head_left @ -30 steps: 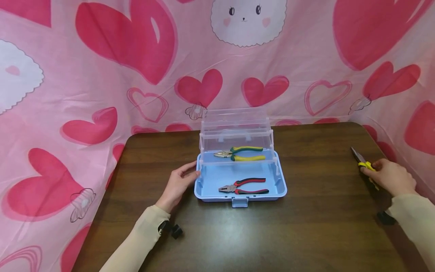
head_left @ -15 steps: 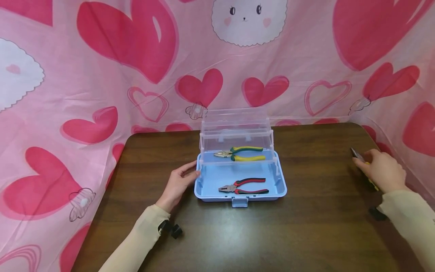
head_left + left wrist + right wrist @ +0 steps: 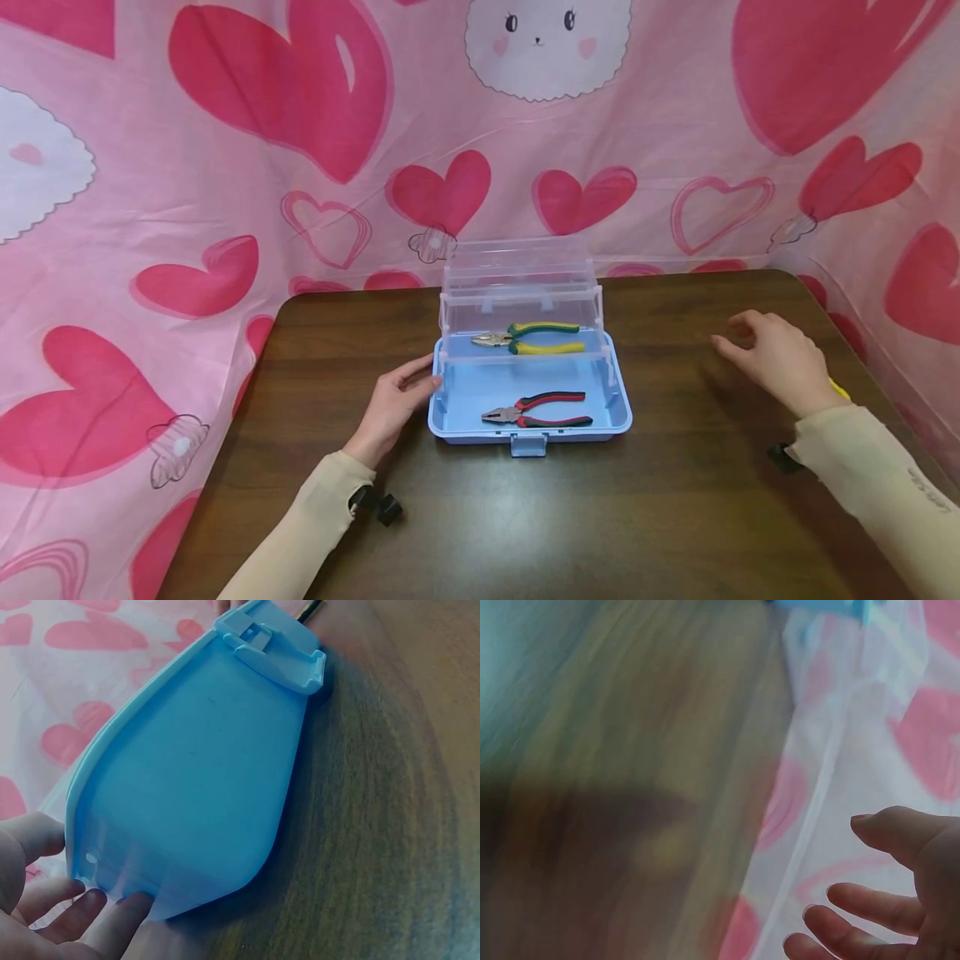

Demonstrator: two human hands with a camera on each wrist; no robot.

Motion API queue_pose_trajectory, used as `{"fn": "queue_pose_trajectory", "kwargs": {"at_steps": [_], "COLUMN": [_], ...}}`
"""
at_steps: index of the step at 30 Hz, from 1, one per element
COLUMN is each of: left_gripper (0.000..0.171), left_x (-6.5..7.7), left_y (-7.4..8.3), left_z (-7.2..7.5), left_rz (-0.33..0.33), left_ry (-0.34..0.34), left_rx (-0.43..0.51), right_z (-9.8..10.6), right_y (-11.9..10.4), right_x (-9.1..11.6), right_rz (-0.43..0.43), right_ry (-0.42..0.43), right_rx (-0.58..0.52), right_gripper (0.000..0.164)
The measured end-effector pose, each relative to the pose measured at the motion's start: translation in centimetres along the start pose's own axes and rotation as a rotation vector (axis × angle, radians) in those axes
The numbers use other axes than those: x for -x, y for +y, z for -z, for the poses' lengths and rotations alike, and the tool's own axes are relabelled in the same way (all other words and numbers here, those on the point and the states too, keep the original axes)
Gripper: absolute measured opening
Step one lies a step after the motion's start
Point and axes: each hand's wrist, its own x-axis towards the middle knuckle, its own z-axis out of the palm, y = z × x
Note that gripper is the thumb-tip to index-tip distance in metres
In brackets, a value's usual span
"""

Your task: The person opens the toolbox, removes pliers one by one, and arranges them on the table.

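Observation:
My left hand (image 3: 388,410) holds the left end of a light blue toolbox (image 3: 465,379), thumb at the rim and fingers against the end wall in the left wrist view. The box stands with its clear lid (image 3: 517,258) raised. Inside lie pliers with red and black handles (image 3: 551,421). Green-and-yellow pliers (image 3: 547,348) lie behind them on the clear upper tray. My right hand (image 3: 780,358) is over the table's right side, fingers spread apart from the thumb, holding nothing. Behind its wrist shows a bit of a yellow-handled tool (image 3: 839,389), mostly hidden.
The box stands on a dark wooden table (image 3: 675,517) with rounded back corners. A pink cloth with hearts (image 3: 652,108) hangs behind and along the sides. The box's front latch (image 3: 528,447) hangs down.
My right hand has let go of the yellow-handled tool at the right edge and moved left toward the box. The left hand and the box have stayed in place.

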Motion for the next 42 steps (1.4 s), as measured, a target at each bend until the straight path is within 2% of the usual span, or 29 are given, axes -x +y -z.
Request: {"fn": "queue_pose_trajectory", "kwargs": {"at_steps": [4,9,19,31,42], "left_gripper": [0.053,0.053,0.053,0.052,0.054], "left_x": [0.0,0.0,0.0,-0.1,0.2], "left_y": [0.1,0.1,0.1,0.1,0.0], "left_z": [0.0,0.0,-0.1,-0.1,0.1], "left_rz": [0.004,0.014,0.018,0.02,0.02], "left_ry": [0.002,-0.001,0.003,0.005,-0.012], "left_rx": [-0.008,-0.023,-0.025,-0.017,-0.032], "right_z": [-0.2,-0.3,-0.4,-1.4,-3.1], "right_y": [-2.5,-5.5,-10.1,-14.6,-17.4], "right_x": [-0.2,-0.4,-0.9,-1.7,-3.1], "right_rz": [0.029,0.087,0.198,0.336,0.401], "right_ry": [-0.03,-0.022,-0.032,0.001,-0.064], "right_rx": [-0.018,-0.032,-0.08,-0.074,-0.108], "right_gripper": [0.057,0.053,0.046,0.038,0.047]}}
